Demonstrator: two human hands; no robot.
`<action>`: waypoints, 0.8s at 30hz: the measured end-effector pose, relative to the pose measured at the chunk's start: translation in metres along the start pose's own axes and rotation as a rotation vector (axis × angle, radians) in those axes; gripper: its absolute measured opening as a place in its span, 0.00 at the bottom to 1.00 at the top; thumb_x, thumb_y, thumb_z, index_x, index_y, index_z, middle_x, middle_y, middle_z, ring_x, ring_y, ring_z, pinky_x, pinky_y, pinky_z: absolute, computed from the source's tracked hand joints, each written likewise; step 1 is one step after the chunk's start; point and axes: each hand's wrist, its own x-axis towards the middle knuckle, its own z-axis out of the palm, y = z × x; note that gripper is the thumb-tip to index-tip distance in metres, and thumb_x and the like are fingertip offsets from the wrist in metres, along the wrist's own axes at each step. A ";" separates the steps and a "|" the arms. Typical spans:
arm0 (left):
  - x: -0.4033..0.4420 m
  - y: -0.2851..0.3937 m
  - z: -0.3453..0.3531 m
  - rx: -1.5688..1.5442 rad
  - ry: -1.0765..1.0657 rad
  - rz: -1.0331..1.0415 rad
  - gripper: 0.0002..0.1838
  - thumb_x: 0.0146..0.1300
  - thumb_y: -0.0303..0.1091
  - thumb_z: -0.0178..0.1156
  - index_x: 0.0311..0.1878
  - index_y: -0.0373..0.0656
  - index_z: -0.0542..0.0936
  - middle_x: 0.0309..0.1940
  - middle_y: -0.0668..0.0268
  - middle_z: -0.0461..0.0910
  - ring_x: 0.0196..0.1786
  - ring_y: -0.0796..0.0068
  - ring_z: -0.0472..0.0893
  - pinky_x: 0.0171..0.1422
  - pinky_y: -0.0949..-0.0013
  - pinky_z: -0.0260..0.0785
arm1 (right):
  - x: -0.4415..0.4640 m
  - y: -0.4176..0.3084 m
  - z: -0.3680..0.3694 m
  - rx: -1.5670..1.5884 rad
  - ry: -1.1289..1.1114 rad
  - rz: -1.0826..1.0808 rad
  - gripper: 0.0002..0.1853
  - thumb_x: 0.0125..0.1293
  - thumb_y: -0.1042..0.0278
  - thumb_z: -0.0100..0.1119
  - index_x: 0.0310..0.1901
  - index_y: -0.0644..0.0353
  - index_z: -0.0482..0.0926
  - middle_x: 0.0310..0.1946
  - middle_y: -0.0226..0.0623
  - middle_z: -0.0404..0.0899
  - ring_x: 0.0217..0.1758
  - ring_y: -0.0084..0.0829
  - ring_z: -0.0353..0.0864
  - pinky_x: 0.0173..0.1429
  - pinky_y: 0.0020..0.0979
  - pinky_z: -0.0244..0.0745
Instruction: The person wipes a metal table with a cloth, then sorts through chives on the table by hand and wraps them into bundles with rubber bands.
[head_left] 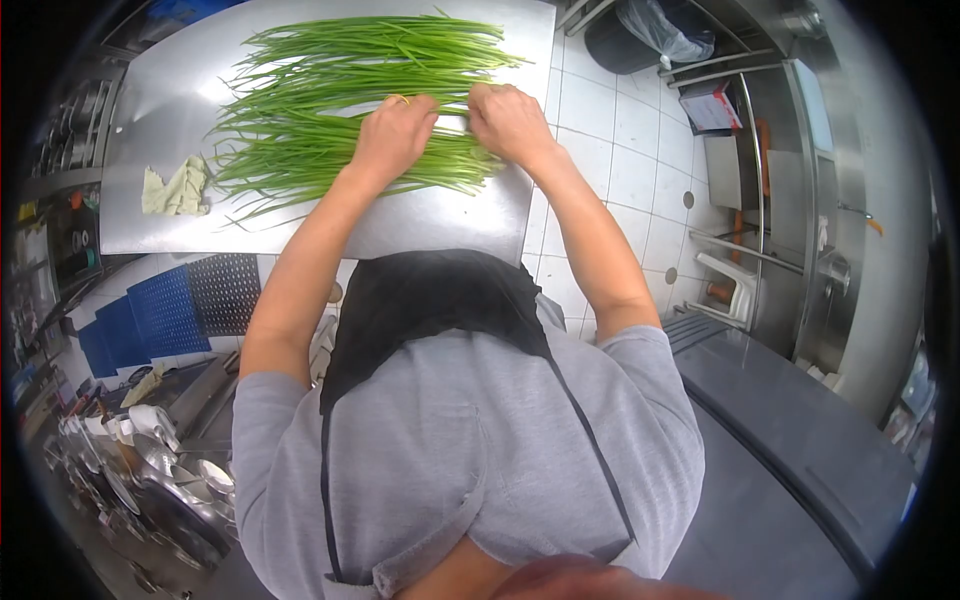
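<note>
Long green stalks (380,60) lie side by side in wide rows across a steel table (160,110), their paler ends toward the right. My left hand (397,135) is over the middle of the rows, fingers curled down on some stalks, with a small yellow band near its fingers. Close to its right, my right hand (502,118) bends its fingers at the pale ends of the stalks. A gap separates the two hands. The fingertips of both are hidden, so what exactly they pinch is hard to make out.
A crumpled pale green cloth (177,187) lies on the table's left part. Right of the table are a tiled floor (590,165), a black bin (640,38) with a plastic bag, and metal racks. Pans and utensils (190,480) stand at lower left.
</note>
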 end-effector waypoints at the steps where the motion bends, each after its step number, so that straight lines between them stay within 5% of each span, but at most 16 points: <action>1: 0.001 0.000 0.001 -0.003 0.005 0.005 0.10 0.71 0.36 0.66 0.51 0.46 0.86 0.36 0.61 0.87 0.44 0.53 0.84 0.48 0.52 0.79 | -0.001 0.000 -0.001 0.029 0.007 -0.018 0.05 0.64 0.71 0.62 0.37 0.63 0.82 0.38 0.49 0.86 0.47 0.53 0.86 0.49 0.51 0.83; 9: 0.008 -0.001 0.003 0.085 0.053 0.061 0.11 0.64 0.33 0.71 0.50 0.49 0.87 0.41 0.62 0.87 0.49 0.57 0.85 0.48 0.52 0.82 | -0.001 -0.007 -0.020 0.153 0.030 -0.058 0.05 0.65 0.71 0.64 0.37 0.61 0.85 0.37 0.47 0.87 0.45 0.51 0.87 0.51 0.51 0.82; 15: 0.013 0.003 -0.016 0.068 0.007 0.159 0.09 0.67 0.34 0.68 0.49 0.47 0.86 0.44 0.63 0.87 0.52 0.56 0.83 0.50 0.52 0.81 | -0.006 0.004 -0.018 0.360 -0.072 0.039 0.11 0.69 0.69 0.63 0.49 0.60 0.88 0.41 0.44 0.91 0.44 0.46 0.89 0.51 0.43 0.82; 24: 0.014 0.001 -0.012 0.027 0.007 0.116 0.06 0.67 0.33 0.68 0.46 0.45 0.85 0.40 0.60 0.87 0.51 0.54 0.83 0.51 0.52 0.80 | -0.006 0.026 -0.003 0.815 0.025 0.394 0.13 0.68 0.70 0.64 0.51 0.55 0.91 0.39 0.42 0.93 0.42 0.39 0.93 0.54 0.38 0.85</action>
